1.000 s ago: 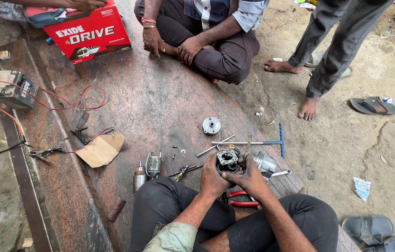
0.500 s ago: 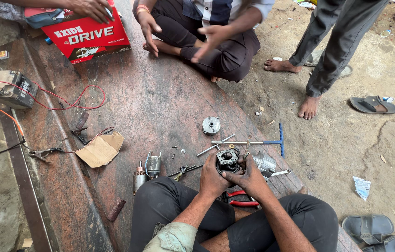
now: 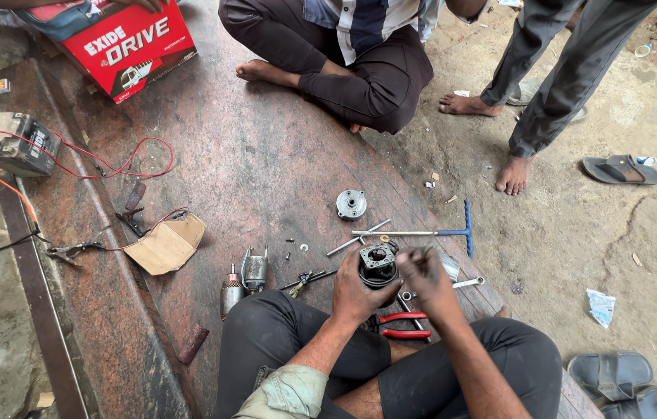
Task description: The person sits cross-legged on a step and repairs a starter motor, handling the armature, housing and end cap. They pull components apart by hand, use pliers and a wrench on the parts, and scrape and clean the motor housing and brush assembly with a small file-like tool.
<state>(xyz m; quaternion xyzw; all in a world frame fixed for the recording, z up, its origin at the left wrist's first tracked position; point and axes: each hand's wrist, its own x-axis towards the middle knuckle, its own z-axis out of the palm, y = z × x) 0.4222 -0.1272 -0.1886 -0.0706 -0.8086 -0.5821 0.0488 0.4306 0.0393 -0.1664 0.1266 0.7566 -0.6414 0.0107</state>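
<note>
- Head view: a seated person holds a black motor housing (image 3: 377, 264) just above the lap, over a reddish stone slab (image 3: 266, 155).
- Left hand (image 3: 356, 293) grips the housing from below and the side, fingers wrapped round its body.
- Right hand (image 3: 425, 277) is at the housing's right edge, fingers pinched together; what they pinch is blurred and cannot be told.
- Red-handled pliers (image 3: 400, 326) lie on the lap, just below both hands.
- Blue-handled T-wrench (image 3: 421, 231) lies on the slab just beyond the housing; a round metal cover (image 3: 351, 205) lies farther out.
- Armature (image 3: 231, 290) and small solenoid (image 3: 255, 271) stand near the left knee.
- Cardboard piece (image 3: 165, 244), red wires (image 3: 123, 159), battery (image 3: 18, 143) and red box (image 3: 131, 46) lie well to the left.
- Another person sits cross-legged opposite; a third stands barefoot at the right.
</note>
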